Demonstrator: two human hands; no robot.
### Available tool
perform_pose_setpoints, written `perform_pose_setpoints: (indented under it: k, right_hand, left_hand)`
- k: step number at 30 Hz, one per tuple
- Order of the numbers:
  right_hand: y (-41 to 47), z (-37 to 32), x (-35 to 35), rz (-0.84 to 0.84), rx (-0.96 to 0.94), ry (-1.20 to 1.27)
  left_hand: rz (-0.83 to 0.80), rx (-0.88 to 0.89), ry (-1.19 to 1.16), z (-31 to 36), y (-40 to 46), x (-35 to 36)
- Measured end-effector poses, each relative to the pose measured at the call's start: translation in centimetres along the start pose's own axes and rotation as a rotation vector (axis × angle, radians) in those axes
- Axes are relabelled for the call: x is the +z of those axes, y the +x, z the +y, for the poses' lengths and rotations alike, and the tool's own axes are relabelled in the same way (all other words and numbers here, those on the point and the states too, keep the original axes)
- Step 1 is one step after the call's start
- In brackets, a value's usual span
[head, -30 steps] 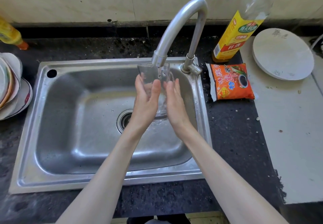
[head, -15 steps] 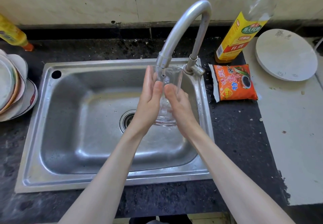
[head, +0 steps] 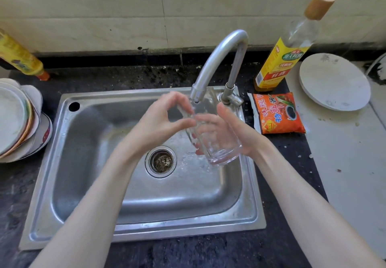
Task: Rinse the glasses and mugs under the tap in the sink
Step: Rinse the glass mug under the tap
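Glass (head: pixel 211 134) now tilted under tap (head: pixel 219 58) over sink (head: pixel 83 163), cradled in right hand (head: pixel 234 134), left hand (head: pixel 163 119) pinching rim; rinse continuing.

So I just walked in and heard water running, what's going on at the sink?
A person is rinsing a clear glass over the steel sink, right under the tap. The right hand holds the glass from the side, tilted with its mouth toward the spout. The left hand pinches its rim. A stack of plates sits left of the sink; a bottle and an orange packet are on the right.
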State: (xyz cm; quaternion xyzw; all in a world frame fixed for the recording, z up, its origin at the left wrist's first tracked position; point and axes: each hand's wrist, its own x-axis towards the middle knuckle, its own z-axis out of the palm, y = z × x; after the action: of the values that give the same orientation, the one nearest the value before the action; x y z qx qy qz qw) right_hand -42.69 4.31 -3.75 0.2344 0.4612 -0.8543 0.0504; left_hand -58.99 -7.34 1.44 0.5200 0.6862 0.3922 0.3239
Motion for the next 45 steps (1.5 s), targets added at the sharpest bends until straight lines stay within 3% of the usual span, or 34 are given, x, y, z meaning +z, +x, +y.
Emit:
perform_pose_setpoints:
  k: [2, 4, 7, 12, 15, 18, 22, 24, 26, 28, 30, 32, 35, 37, 39, 42, 45]
  right_hand:
    - [0.0, 0.0, -0.1, -0.067, 0.064, 0.055]
    - [-0.2, 0.0, 0.0, -0.049, 0.101, 0.065]
    - [-0.8, 0.2, -0.4, 0.053, 0.103, 0.054]
    - [-1.7, 1.9, 0.3, 0.309, -0.106, 0.382]
    - [-0.2, 2.8, 1.3, 0.436, -0.117, 0.247]
    - [0.4, 3.0, 1.9, 0.504, -0.132, 0.19]
    - [0.3, 2.7, 1.4, 0.601, -0.142, 0.088]
    - [0.5, 2.4, 1.1, 0.618, -0.094, 0.049]
    - [0.3, 1.9, 0.9, 0.598, -0.029, 0.076]
    - [0.1, 1.6, 0.7, 0.563, 0.031, 0.09]
    - [-0.2, 1.5, 0.5, 0.532, 0.06, 0.079]
    - [-0.4, 1.5, 0.6, 0.465, 0.052, 0.148]
    - [-0.5, 1.7, 0.8, 0.363, 0.019, 0.254]
    - [-0.4, 1.9, 0.7, 0.357, -0.009, 0.229]
    - [-0.4, 2.0, 0.6, 0.393, 0.003, 0.203]
    - [-0.2, 1.7, 0.2, 0.468, 0.095, 0.133]
    - [-0.1, 1.4, 0.3, 0.513, 0.152, 0.071]
  left_hand:
    - [-0.146, -0.034, -0.105, 0.8, 0.3, -0.6]
    - [-0.144, -0.07, -0.155, 0.9, 0.1, -0.6]
    - [-0.025, -0.129, -0.219, -0.2, -0.6, 0.3]
    - [0.344, -0.271, -0.35, -2.0, -1.6, 2.4]
    - [0.391, -0.286, -0.337, -1.8, -1.8, 4.0]
    - [0.262, -0.228, -0.407, -0.8, -2.4, 4.6]
    - [-0.163, -0.151, -0.458, -1.2, -2.8, 4.0]
    - [-0.305, -0.065, -0.284, -2.2, -2.6, 3.9]
    - [-0.393, 0.061, 0.06, -3.1, -2.5, 3.9]
    - [-0.415, 0.198, 0.404, -4.0, -2.4, 4.0]
    - [-0.386, 0.205, 0.431, -4.4, -2.7, 4.3]
    - [-0.311, 0.099, 0.195, -3.9, -3.1, 4.7]
    - [-0.239, -0.134, -0.359, -2.6, -3.3, 5.0]
    - [-0.258, -0.242, -0.529, -2.1, -3.1, 4.6]
    - [-0.372, -0.259, -0.455, -1.7, -2.9, 4.4]
    - [-0.56, -0.164, 0.022, -1.5, -3.0, 4.7]
    - [-0.451, -0.093, 0.159, -1.8, -3.3, 5.1]
